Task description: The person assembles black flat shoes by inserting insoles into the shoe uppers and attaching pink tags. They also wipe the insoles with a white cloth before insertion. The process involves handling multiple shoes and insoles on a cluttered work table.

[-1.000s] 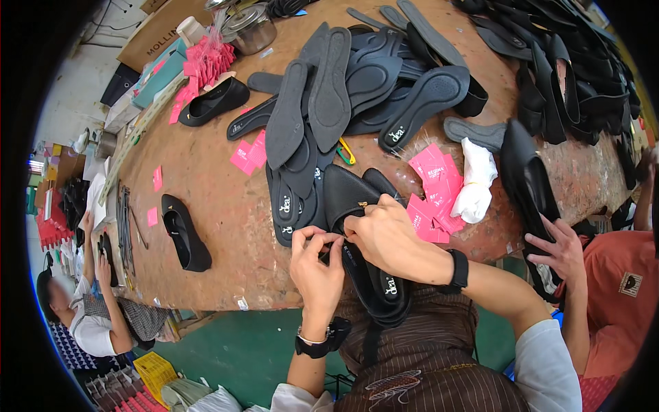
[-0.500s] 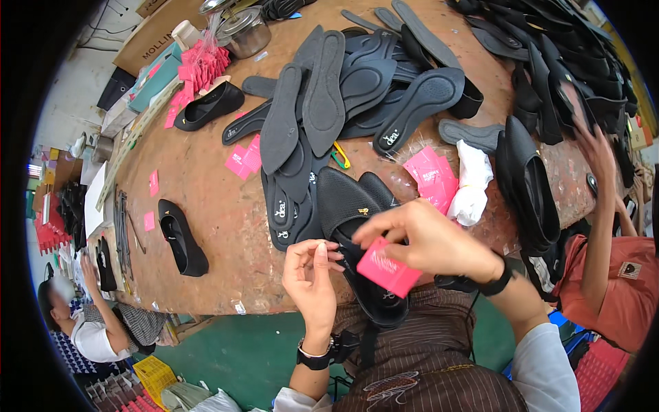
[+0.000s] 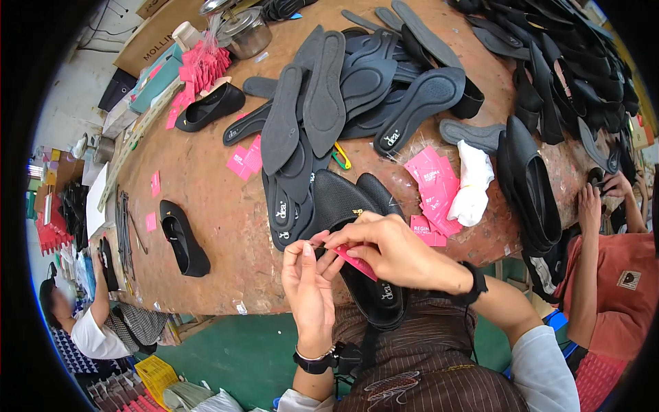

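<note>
My right hand [image 3: 405, 255] pinches a pink hang tag [image 3: 360, 264], tilted almost edge-on. Its fingertips meet those of my left hand [image 3: 310, 292], which are closed at the tag's upper end. Whatever lies between the left fingertips is too small to make out. Below both hands, a black flat shoe [image 3: 374, 302] with a gold ornament on its vamp rests at the table edge, partly covered by the hands. A second black shoe [image 3: 379, 192] lies close behind it. Several loose pink tags [image 3: 439, 189] are spread to the right, beside a white bundle [image 3: 472, 184].
A heap of black insoles [image 3: 326, 96] fills the table's middle, with a yellow-green cutter [image 3: 340, 156] by it. More black shoes [image 3: 528, 185] stand at right. Single shoes [image 3: 184, 239] lie left. Co-workers sit at both sides; one at right handles a dark piece [image 3: 596, 177].
My right hand has moved left to my left fingertips, and the pink tag has turned from face-up to nearly edge-on. The co-worker's hand at right has come down from the shoe pile.
</note>
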`<state>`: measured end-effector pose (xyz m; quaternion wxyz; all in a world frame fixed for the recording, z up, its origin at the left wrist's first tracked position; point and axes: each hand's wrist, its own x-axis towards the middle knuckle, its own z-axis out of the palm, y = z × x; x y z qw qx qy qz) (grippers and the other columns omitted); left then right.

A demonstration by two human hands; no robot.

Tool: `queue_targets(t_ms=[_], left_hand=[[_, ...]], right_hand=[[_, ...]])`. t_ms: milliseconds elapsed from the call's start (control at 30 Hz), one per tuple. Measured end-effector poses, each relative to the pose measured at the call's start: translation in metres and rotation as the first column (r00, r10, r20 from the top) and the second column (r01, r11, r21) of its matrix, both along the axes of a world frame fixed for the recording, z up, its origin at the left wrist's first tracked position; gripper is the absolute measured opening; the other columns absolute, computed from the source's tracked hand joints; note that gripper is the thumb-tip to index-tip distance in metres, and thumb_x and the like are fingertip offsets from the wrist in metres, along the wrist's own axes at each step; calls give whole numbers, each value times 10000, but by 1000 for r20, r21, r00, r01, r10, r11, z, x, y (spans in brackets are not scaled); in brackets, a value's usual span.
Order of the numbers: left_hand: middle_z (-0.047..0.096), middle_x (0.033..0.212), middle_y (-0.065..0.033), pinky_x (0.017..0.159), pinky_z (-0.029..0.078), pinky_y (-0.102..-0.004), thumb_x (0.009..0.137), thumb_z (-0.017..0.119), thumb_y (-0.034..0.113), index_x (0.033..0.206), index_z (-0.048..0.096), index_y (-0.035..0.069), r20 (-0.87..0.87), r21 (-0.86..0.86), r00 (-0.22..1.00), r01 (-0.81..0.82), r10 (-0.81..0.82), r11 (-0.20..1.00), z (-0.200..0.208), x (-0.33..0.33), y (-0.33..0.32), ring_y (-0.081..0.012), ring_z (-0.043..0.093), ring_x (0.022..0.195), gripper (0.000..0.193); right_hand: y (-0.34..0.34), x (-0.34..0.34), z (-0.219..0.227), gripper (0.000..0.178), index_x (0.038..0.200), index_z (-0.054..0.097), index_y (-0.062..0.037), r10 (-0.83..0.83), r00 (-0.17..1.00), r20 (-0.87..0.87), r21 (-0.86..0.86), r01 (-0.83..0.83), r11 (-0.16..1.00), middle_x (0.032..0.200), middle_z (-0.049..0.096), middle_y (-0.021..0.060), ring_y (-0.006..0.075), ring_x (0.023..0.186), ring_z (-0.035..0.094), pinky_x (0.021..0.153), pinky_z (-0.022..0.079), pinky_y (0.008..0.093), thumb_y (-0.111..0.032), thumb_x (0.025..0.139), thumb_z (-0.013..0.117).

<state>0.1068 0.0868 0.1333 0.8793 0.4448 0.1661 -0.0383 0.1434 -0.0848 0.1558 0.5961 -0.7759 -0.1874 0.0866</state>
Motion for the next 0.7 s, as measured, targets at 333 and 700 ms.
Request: queue_targets(t_ms=[333,700], left_hand=[[678,1030,-116,811,604,-294,1017,581,104,1097,602,-24,-55,59,993,110,-106,992,-14,1,18,-189,716,908,152],[709,949,-92,708,509,-192,928,659,-45,1311,577,-51,25,455,994,85,-108,887,-11,1,16,-74,638,787,391]], right_hand=[[6,18,-14,111,886,738,20,57,986,158,-41,-51,998,810,703,157,326,794,653,730,525,411,-35,799,697],[9,19,-11,107,895,696,2,16,991,135,-94,-3,996,772,684,147,311,664,661,608,505,390,-64,812,700]])
